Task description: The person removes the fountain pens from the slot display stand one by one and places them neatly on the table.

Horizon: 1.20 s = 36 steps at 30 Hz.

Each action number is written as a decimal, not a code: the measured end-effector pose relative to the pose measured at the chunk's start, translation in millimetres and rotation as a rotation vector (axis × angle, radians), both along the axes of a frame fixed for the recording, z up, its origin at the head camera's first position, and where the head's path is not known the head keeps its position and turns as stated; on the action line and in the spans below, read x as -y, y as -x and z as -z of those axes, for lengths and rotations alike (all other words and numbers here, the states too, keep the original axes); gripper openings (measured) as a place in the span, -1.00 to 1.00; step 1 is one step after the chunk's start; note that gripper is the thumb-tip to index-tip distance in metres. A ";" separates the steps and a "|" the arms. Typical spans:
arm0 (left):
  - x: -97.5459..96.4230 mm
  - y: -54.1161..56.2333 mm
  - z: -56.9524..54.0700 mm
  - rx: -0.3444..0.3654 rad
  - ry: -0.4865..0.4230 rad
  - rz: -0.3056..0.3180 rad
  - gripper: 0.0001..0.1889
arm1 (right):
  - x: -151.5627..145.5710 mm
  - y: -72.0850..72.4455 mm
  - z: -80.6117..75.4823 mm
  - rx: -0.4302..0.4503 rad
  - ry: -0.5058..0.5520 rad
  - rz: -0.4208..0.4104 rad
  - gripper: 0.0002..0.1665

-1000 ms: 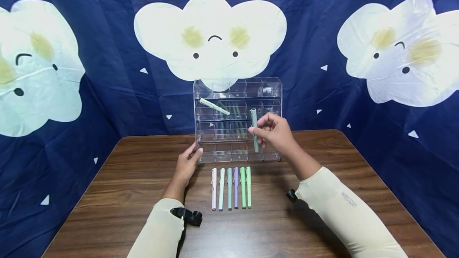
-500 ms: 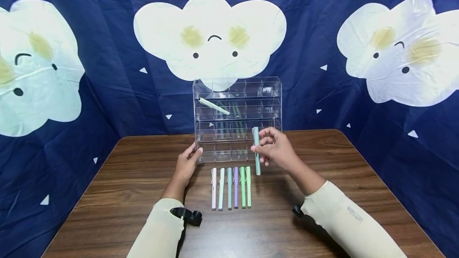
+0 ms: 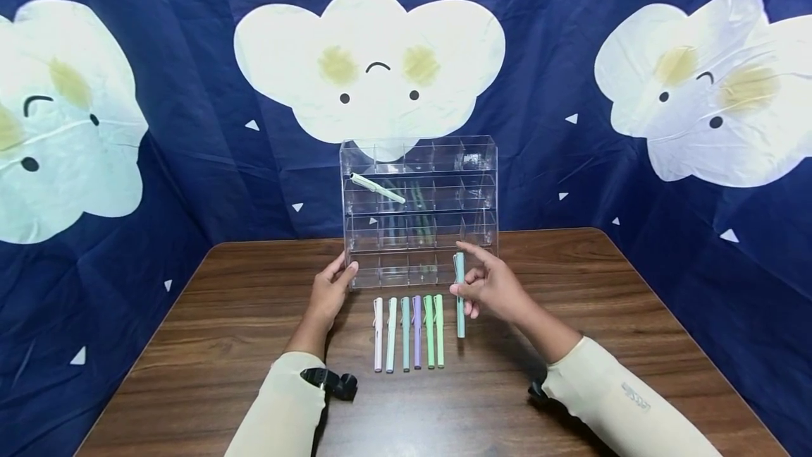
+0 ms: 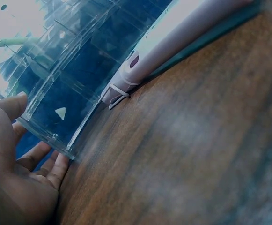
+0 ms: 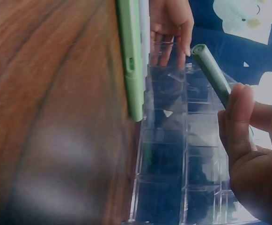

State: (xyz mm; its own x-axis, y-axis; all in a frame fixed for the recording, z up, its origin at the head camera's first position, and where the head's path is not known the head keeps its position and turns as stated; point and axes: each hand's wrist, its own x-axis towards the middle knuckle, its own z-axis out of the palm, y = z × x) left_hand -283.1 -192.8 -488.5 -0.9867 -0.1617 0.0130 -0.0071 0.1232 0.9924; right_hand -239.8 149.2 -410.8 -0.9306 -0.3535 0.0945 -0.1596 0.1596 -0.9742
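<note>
My right hand (image 3: 497,289) pinches a teal pen (image 3: 460,317) between thumb and fingers, index finger stretched out. The pen is held upright in front of the rack's lower right corner, clip end up; the right wrist view shows its other end (image 5: 202,52). A clear acrylic rack (image 3: 393,250) with rows of compartments stands at the table's back. My left hand (image 3: 330,296) holds its lower left edge, thumb in front and the other fingers behind. Across the rack's upper left lies a pale mint pen (image 3: 377,188), slanting.
Several capped pens lie side by side before the rack, from a pink pen (image 3: 378,336) on the left through a purple pen (image 3: 417,333) to a light green pen (image 3: 440,332). The wooden table (image 3: 254,316) meets a dark blue cloth (image 3: 190,182) with cloud prints behind.
My right hand has brought the teal pen down and slightly right, from in front of the rack's compartments toward the right of the pen row. My left hand stays at the rack's edge.
</note>
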 end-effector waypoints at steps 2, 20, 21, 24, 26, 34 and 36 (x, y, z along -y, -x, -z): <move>-0.2 -1.0 0.1 0.001 -0.004 -0.008 -0.37 | -1.5 -0.4 3.7 0.008 -0.006 -0.012 0.10; -1.2 -1.3 0.2 -0.012 -0.013 -0.017 -0.38 | -12.8 3.1 32.9 0.128 -0.010 -0.146 0.06; -1.5 -1.1 0.6 -0.008 -0.013 -0.012 -0.38 | -13.1 3.1 34.1 0.136 -0.016 -0.155 0.06; -1.8 -0.7 1.3 0.000 -0.004 -0.002 -0.37 | -13.5 3.0 37.3 0.143 -0.037 -0.167 0.06; -1.9 0.3 1.6 -0.003 -0.001 0.001 -0.37 | -13.8 4.1 40.0 0.138 -0.049 -0.169 0.05; -0.2 0.8 1.0 -0.021 0.019 -0.011 -0.38 | -13.2 11.5 54.7 0.068 -0.151 -0.174 -0.03; 0.0 -0.5 0.0 -0.018 0.024 -0.010 -0.38 | -13.0 12.6 58.3 0.060 -0.166 -0.179 -0.05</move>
